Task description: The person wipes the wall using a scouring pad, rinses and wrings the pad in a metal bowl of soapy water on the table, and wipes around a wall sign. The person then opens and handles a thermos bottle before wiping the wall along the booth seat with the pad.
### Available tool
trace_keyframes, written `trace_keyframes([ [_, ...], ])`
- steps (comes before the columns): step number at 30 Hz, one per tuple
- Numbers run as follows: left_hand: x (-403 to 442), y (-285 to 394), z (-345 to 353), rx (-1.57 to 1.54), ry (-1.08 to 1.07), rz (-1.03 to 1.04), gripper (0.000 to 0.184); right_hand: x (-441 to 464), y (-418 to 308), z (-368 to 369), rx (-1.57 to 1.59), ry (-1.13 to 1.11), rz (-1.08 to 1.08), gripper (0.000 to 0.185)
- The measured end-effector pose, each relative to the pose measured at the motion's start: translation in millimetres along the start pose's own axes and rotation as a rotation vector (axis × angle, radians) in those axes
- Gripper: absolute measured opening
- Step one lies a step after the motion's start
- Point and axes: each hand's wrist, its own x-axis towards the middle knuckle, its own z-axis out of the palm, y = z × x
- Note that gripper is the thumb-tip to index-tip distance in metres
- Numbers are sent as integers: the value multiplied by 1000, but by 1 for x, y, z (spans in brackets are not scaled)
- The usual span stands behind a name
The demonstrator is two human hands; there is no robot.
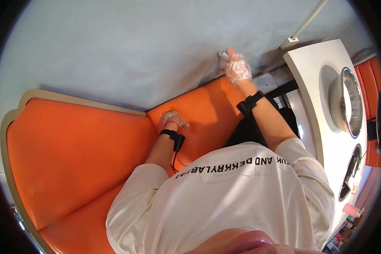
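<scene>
Booth: open left hand [173, 120] on cushion, right hand [238, 68] gripping at wall.

Far left: orange vinyl backrest [80, 156] within beige frame [13, 163]. Next, left hand in clear plastic glove, lying on orange vinyl cushion [207, 112]. Hand open, palm down, thumb spread toward the right; fingertips hard to make out. No held object visible there. Red cord [172, 122] at the wrist; black strap [168, 134] behind it, with cable hanging. Left forearm angled up and slightly inward, elbow bent.

Centre: white printed shirt [233, 199] below both arms.

Right of centre: right hand, also in clear plastic glove, fingers curled around small silvery item [222, 54]. Item lies at the fingertip side, against grey-blue wall [127, 46], beyond the cushion edge; exact type unclear. Right arm extended farther than left, forearm slanting up and inward; black wristband [254, 100] at wrist.

Far right: white table [311, 80], shiny metal bowl [352, 102], pink cup [351, 210].
</scene>
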Motion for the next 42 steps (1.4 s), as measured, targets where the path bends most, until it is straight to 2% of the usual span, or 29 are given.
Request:
trace_keyframes([
  [2,-1,3,-3,17,-12,-3,81,-15,-6,-25,242,59,140,36],
  [4,-6,1,-8,3,-35,-9,84,8,20,-34,336,388,186,52],
  [5,-7,1,-8,-2,-49,-10,86,20,16,-67,457,391,387,58],
  [8,13,3,12,29,97,-56,80,37,6,-116,530,347,393,59],
  [11,36,1,18,135,6,21,76,23,-15,-72,310,318,330,54],
  [13,48,-4,30,130,48,66,74,-2,-27,-53,318,339,181,26],
  [15,55,-6,42,126,115,67,74,-10,-23,-53,341,97,104,35],
  [18,56,0,36,151,56,51,70,5,21,-56,293,333,72,49],
  [19,51,3,28,145,26,55,69,14,15,-79,576,499,182,59],
  [20,46,1,24,108,12,73,68,17,21,-112,568,509,315,59],
  [21,37,-1,22,75,-8,91,68,47,51,-110,226,681,393,57],
  [22,31,-3,25,20,75,69,67,55,50,-149,396,707,427,54],
  [24,25,-4,20,4,28,70,69,83,57,-184,325,916,397,50],
  [27,17,-3,15,-18,41,77,66,89,15,-225,539,899,275,45],
  [29,14,-5,16,-43,58,86,62,98,-18,-201,325,1072,178,40],
  [31,13,-8,15,-76,60,97,58,58,-73,-183,467,1006,40,39],
  [33,6,-8,10,-42,68,122,54,19,-96,-140,478,906,-383,41],
  [35,6,-9,16,-12,97,109,52,-11,-103,-103,480,669,-648,45],
  [38,16,0,19,32,148,90,51,-13,-96,-116,495,440,-774,46],
  [40,16,-3,19,87,111,134,50,2,-78,-145,424,560,-622,44],
  [42,25,-6,26,11,154,153,51,28,-70,-194,610,779,-87,43],
])
